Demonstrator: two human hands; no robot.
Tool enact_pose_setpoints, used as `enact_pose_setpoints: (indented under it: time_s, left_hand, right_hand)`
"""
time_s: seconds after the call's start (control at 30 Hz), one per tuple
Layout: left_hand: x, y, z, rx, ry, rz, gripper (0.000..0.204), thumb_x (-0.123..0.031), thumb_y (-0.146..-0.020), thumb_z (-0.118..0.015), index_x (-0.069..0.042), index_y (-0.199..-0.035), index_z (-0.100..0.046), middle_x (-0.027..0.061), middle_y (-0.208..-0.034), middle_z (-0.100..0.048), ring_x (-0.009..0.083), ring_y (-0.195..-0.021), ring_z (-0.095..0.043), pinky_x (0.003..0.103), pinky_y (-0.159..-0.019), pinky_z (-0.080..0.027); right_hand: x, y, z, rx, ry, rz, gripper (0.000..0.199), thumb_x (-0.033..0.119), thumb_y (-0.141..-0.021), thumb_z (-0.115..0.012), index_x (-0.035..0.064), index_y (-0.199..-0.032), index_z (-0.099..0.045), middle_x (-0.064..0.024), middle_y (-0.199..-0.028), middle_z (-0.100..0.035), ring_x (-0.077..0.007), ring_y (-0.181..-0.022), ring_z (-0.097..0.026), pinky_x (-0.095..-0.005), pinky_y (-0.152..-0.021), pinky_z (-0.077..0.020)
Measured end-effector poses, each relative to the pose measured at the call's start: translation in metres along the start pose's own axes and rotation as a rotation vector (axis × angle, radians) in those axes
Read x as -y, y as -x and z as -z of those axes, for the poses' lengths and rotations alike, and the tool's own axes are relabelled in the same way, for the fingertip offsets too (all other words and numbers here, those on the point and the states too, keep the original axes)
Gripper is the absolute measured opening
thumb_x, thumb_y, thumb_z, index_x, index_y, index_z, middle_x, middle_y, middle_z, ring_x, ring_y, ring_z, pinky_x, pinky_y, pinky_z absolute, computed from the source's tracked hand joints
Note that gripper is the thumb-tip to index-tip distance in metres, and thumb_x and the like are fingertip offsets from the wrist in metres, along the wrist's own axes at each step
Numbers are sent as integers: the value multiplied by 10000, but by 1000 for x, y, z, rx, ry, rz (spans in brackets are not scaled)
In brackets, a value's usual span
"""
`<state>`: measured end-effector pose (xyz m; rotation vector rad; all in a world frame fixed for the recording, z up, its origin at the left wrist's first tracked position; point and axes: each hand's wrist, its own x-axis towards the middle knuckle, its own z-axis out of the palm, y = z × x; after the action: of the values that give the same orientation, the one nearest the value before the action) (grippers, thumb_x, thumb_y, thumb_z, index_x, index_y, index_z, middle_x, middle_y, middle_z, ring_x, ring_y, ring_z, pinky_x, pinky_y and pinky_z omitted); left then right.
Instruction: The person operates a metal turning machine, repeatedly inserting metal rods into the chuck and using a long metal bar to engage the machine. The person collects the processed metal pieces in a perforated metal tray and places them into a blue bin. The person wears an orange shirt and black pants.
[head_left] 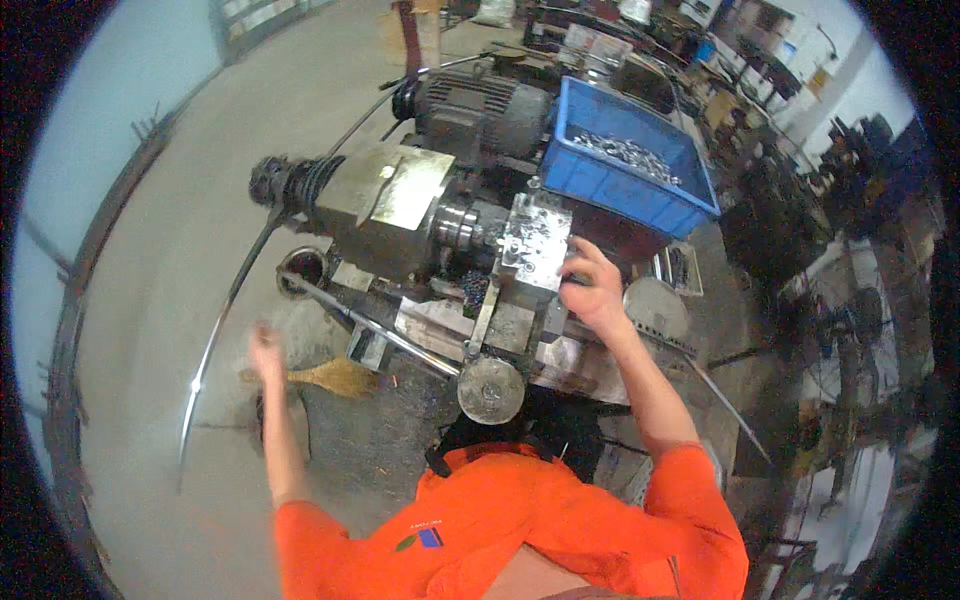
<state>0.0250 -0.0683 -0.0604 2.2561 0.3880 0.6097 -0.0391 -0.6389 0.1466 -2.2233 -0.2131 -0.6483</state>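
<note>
I stand at a small metal lathe point(400, 205) with a grey motor point(470, 105) behind it. My right hand point(593, 290) rests on the right edge of the machine's shiny tool block point(535, 240), fingers curled against it. My left hand point(266, 352) is raised out to the left over the floor, blurred, fingers apart, holding nothing I can make out. A round handwheel point(490, 390) sits at the machine's near side, between my arms. Both sleeves are orange.
A blue plastic crate point(610, 180) with several small metal parts stands on the machine's far right. A long bent metal bar point(225, 310) runs leftward. A straw broom point(335, 377) lies on the concrete floor. Cluttered benches fill the right side.
</note>
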Motion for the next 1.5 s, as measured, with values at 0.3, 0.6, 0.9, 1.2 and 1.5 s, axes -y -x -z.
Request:
enact_pose_setpoints:
  time_s: [0.3, 0.6, 0.9, 1.2, 1.5]
  left_hand:
    - [-74, 48, -106, 870, -980, -545, 369, -338, -686, -673, -161, -1000, -590, 70, -942, -642, 252, -883, -618, 377, -713, -486]
    - [-87, 19, -61, 670, -443, -260, 335, -317, -754, -642, -79, -991, -628, 113, -818, -652, 256, -766, -634, 378, -622, -501]
    - [-144, -1, -24, 585, 288, 312, 580, -497, -837, -507, 54, -1018, -534, 186, -710, -641, 199, -476, -608, 244, -420, -442]
    - [-166, 20, -61, 554, 277, 381, 424, -356, -837, -485, 65, -869, -528, 162, -616, -609, 246, -434, -599, 299, -334, -441]
    - [-159, 16, -62, 585, 242, 356, 461, -380, -844, -464, 76, -892, -510, 182, -618, -613, 253, -423, -595, 292, -345, -445]
  right_hand:
    - [-66, 162, 170, -58, 439, -448, 224, 60, -577, -582, 14, -781, -664, -183, -1064, -595, -268, -847, -627, -300, -730, -481]
    - [-177, 313, 299, 60, 1029, -961, 513, 221, -571, -651, 52, -1053, -602, -203, -1058, -585, -359, -955, -566, -407, -838, -459]
    - [-153, 356, 273, 151, 1178, -1311, 334, 264, -632, -618, 31, -870, -583, -159, -904, -623, -333, -872, -589, -407, -768, -473]
    - [-47, 410, 160, -109, 263, -1255, 225, 204, -632, -570, 4, -730, -602, -154, -644, -596, -275, -603, -578, -380, -574, -445]
    - [-32, 408, 133, -250, 101, -1265, 151, 157, -624, -544, 34, -710, -563, 5, -582, -483, -103, -533, -436, -261, -488, -343]
